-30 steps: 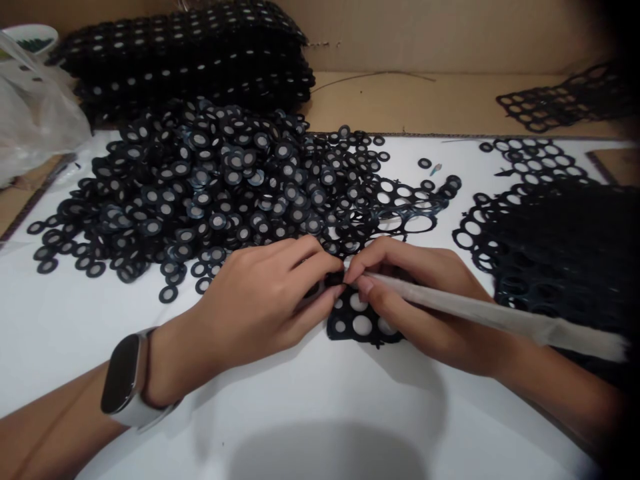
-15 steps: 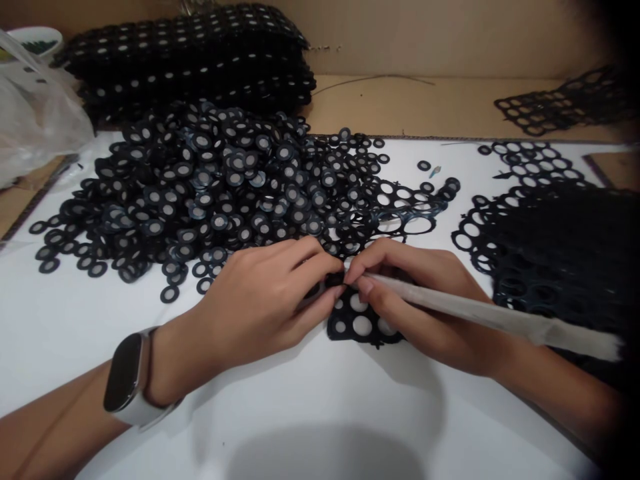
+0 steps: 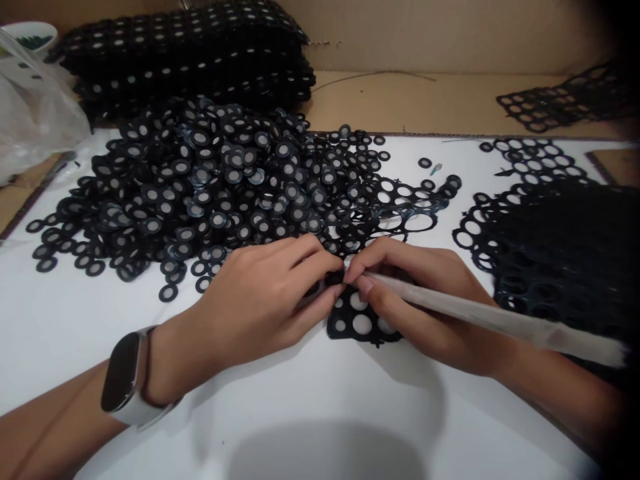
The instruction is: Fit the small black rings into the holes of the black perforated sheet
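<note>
My left hand (image 3: 270, 290), a smartwatch (image 3: 121, 373) on its wrist, is closed with thumb and forefinger pinching a black rubber sheet with round holes (image 3: 353, 330). Pen-like, a long pale stick (image 3: 480, 310) wrapped in whitish material is gripped in my right hand (image 3: 420, 300). The stick's tip is close to my left fingertips, at the sheet; the fingers hide the exact contact. Part of the sheet hangs below both hands. Just beyond them spreads a heap of black rings with pale round centres (image 3: 220, 177).
Punched-out black webs (image 3: 400, 193) lie beside the heap. A dark stack of perforated sheets (image 3: 560, 247) stands on the right, and rolled or piled sheets (image 3: 195, 60) at the back left. A plastic bag (image 3: 40, 120) and white cup (image 3: 33, 33) occupy the left corner. Cardboard (image 3: 370, 107) borders the white surface.
Both hands keep almost the same pose at the sheet. The view has shifted very slightly; nothing has visibly been let go or picked up.
</note>
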### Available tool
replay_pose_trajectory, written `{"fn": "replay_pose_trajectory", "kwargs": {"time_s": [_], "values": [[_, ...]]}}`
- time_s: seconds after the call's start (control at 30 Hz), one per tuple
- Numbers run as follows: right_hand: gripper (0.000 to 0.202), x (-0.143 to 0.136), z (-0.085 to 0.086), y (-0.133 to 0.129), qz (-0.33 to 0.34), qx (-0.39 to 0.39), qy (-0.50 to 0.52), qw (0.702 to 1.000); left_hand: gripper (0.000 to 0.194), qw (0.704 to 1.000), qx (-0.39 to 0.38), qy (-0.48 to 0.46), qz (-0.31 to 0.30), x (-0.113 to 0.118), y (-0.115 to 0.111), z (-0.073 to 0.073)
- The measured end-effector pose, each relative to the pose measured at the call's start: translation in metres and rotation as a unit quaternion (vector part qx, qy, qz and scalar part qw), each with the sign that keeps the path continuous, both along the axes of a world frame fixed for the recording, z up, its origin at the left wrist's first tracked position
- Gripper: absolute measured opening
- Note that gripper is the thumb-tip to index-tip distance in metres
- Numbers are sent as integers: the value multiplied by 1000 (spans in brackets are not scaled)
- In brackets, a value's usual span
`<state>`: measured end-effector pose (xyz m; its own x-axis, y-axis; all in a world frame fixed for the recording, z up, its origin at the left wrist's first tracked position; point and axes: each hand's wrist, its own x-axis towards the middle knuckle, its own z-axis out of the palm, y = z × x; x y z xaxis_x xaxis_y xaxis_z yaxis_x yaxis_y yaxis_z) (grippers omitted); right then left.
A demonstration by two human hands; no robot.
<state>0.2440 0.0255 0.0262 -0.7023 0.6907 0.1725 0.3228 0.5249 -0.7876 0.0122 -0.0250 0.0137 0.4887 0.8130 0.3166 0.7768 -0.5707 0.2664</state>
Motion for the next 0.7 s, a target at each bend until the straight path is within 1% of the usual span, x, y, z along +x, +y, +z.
{"fn": "replay_pose_trajectory", "kwargs": {"time_s": [0.13,0.3,0.37,0.7], "values": [[15,1,-1,-1,0,15,-3,1000,15,1000,2,1,-2,0,1,0],[16,0,-5,-2,7,61,2,998,16,1000,1,7,-4,0,1,1],[15,-1,-6,-3,9,68,3,998,15,1000,3,8,-7,0,1,1],[15,0,-3,-2,7,45,-8,999,16,1000,-1,8,-7,0,2,1]]}}
